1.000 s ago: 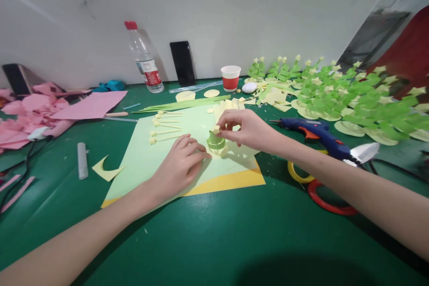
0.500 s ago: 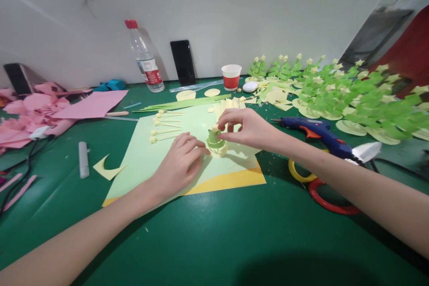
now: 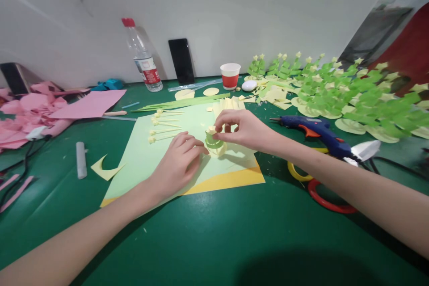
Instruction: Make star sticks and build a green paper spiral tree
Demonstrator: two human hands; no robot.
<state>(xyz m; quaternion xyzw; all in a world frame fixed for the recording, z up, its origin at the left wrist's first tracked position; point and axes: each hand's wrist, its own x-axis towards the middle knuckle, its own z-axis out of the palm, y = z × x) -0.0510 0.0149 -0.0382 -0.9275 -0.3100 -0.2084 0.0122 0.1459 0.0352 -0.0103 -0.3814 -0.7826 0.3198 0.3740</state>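
A small green paper plant [image 3: 213,141] with a pale yellow star on top stands on a round yellow base [image 3: 219,150], over a light green sheet [image 3: 134,156]. My right hand [image 3: 239,129] is closed at the top of the plant, thumb and forefinger pinching its upper part beside the star. My left hand [image 3: 184,156] rests on the sheet just left of the base, its fingers bent and its fingertips near the base's edge. Whether it grips the edge is hard to see. Several thin yellow stems with knobbed ends [image 3: 164,132] lie left of the plant.
Behind stand a bottle [image 3: 147,69], a black phone [image 3: 182,61] and a paper cup [image 3: 230,77]. To the right are a blue glue gun [image 3: 318,132], scissors [image 3: 330,201] and many finished green paper plants [image 3: 335,94]. Pink paper [image 3: 89,103] and a white tube [image 3: 81,160] lie left.
My right hand has shifted slightly left and its fingertips are now at the plant's top, beside the star. My left hand stays almost where it was. The camera view has moved a little.
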